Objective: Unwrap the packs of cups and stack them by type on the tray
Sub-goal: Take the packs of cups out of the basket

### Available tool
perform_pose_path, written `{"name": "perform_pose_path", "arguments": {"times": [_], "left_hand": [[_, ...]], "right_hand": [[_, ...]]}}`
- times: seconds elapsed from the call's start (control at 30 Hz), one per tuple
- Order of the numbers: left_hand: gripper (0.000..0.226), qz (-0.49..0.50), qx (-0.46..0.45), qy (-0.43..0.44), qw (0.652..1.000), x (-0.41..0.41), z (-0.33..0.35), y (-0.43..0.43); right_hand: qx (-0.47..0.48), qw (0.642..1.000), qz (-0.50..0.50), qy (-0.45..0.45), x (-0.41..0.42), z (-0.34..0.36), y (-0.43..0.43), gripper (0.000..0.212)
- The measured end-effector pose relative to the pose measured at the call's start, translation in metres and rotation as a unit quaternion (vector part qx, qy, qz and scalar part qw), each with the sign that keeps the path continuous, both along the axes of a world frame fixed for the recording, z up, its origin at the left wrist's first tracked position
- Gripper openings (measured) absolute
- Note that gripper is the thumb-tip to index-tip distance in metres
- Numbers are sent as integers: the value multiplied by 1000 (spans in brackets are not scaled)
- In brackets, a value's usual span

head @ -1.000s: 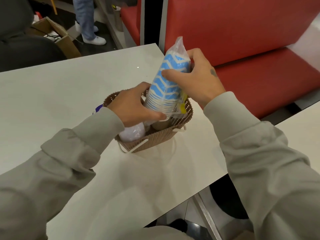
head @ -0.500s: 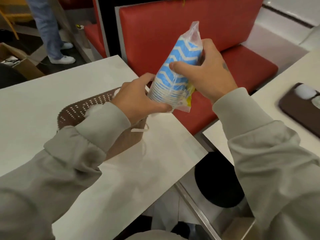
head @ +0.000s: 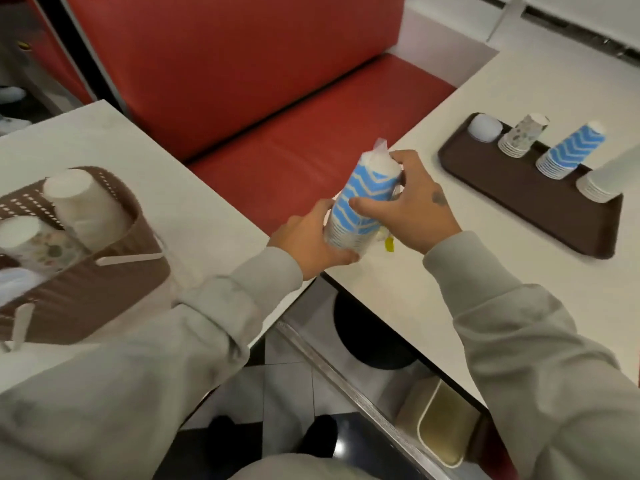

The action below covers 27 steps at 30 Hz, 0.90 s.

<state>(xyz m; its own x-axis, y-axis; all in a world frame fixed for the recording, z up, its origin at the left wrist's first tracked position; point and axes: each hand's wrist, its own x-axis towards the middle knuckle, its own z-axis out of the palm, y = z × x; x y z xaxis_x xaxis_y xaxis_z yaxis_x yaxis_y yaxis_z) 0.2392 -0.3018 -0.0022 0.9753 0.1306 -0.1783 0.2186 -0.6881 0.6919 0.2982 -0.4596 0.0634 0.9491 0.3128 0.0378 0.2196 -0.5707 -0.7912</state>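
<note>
A plastic-wrapped pack of blue-and-white zigzag cups (head: 363, 199) stands upright over the left corner of the right table. My left hand (head: 308, 237) grips its wide lower end. My right hand (head: 408, 202) wraps its upper side. On the right table lies a dark brown tray (head: 512, 195) with a pale bluish stack (head: 485, 128), a floral stack (head: 523, 135), a blue zigzag stack (head: 571, 152) and a white stack (head: 609, 178). A brown basket (head: 86, 289) on the left table holds a wrapped white pack (head: 83, 206) and a wrapped floral pack (head: 38, 244).
A red bench seat (head: 311, 140) runs behind both tables. A gap of floor with a black table base (head: 367, 337) separates the tables. A beige bin (head: 446, 424) sits under the right table.
The blue zigzag pack came up out of the basket and travelled right, held in both hands, to the right table's corner. The view swung right, bringing the tray into sight.
</note>
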Motion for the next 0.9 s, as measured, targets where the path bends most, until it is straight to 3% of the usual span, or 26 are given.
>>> {"name": "perform_pose_path", "arguments": {"times": [0.43,0.6,0.7,0.9], "left_hand": [[69,-20,101,14,995,40,-42,-79],[97,-35,125,39,991,32,-42,-74],[105,-32,120,29,992,19,-32,-54],[97,8,113,-15,993,-10,3,0]], "right_hand": [[-61,997,-33,-27,5,-43,-59,65],[-66,997,-49,-4,1,-45,-67,82],[-121,987,-83,-62,1,-33,-64,95],[-133,975,-72,-165,-3,-5,-28,83]]}}
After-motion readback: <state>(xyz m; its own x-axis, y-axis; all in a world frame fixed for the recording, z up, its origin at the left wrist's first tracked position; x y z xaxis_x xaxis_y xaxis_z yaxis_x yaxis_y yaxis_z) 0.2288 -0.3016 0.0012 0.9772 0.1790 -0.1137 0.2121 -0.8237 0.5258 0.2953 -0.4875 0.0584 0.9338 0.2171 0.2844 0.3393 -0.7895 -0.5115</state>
